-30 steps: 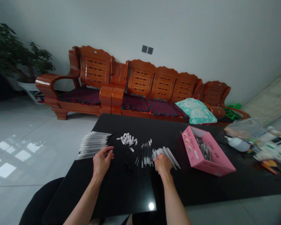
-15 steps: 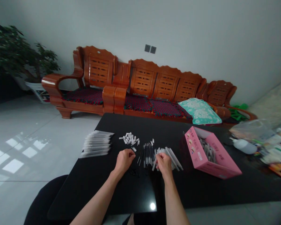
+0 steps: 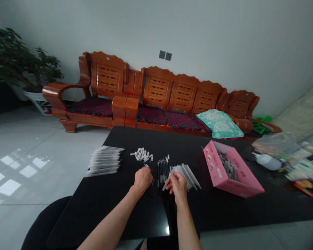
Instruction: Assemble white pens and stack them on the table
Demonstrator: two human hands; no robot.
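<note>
pinching white tube (image 3: 165,185), right grip (image 3: 179,187); left grip (image 3: 143,178), shifted toward dark rods (image 3: 162,172), hold unclear

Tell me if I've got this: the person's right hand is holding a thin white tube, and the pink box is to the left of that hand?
Not quite: the pink box is to the right of that right hand, as the head view shows. The hand is holding a thin white tube, just as you said.

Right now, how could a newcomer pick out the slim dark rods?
Find the long black glossy table, then the pink cardboard box on it. Look left past the fan of whitish plastic tubes by the right hand. Next comes the cluster of slim dark rods, set apart from those tubes by its darker colour.
</note>
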